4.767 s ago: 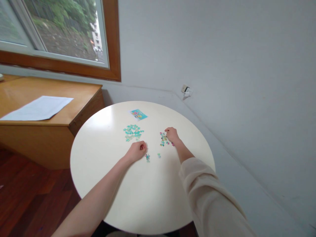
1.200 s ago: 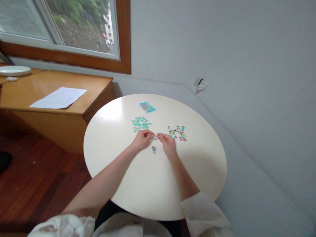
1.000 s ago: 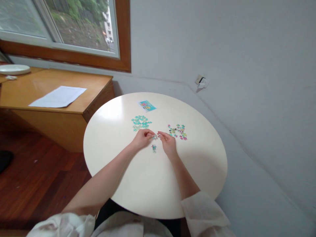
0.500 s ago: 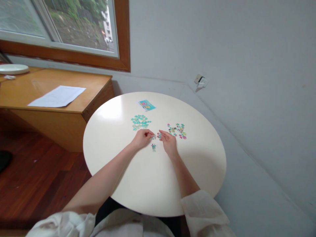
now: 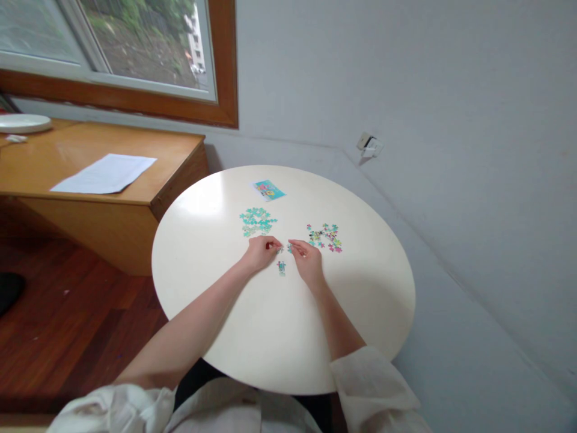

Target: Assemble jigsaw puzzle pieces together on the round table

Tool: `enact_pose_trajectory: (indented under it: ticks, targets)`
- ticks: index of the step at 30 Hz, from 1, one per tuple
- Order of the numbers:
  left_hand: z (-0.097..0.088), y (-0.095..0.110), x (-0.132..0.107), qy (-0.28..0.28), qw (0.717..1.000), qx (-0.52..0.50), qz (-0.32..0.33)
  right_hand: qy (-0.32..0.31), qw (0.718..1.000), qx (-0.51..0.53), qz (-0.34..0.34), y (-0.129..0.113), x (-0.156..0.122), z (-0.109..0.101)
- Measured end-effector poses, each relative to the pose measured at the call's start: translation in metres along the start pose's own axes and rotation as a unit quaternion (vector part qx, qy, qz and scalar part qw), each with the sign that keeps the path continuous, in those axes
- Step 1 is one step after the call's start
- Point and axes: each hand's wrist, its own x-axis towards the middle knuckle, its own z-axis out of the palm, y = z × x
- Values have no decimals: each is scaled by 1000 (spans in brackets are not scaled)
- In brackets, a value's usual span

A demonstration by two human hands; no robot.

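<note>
My left hand (image 5: 262,252) is closed, its fingertips pinching a small puzzle piece (image 5: 280,249) just above or on the white round table (image 5: 252,349). Facing it, my right hand (image 5: 308,257) holds another small teal puzzle piece (image 5: 290,248) between thumb and fingers. A narrow gap separates the two pieces. Just below them lies a small joined strip of puzzle pieces (image 5: 282,269). Beyond my left hand spreads a cluster of teal and pale green pieces (image 5: 258,221). To the right of my right hand lies a group of pink, yellow and teal pieces (image 5: 331,236).
A colourful picture card (image 5: 269,190) lies at the table's far side. On the left stands a wooden desk (image 5: 180,147) bearing a white sheet of paper (image 5: 106,174) and a white round object (image 5: 24,124). A wall with a socket (image 5: 369,145) borders the table's right side.
My right fingertips and the teal piece have shifted slightly left, nearer the left hand's piece. The left hand stays almost still. The camera view has moved a little.
</note>
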Motion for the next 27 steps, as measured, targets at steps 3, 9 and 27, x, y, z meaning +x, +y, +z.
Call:
enact_pose_trajectory:
  ticks: [3, 9, 27]
  targets:
    - [-1, 2, -1, -2, 1000, 13, 2, -1, 1000, -4, 0, 1, 0, 1]
    - [-1, 4, -1, -1, 999, 38, 3, 6, 999, 26, 26, 2, 0, 3]
    - [-1, 12, 1, 1, 990, 136, 40, 9, 995, -102, -4, -8, -1, -1]
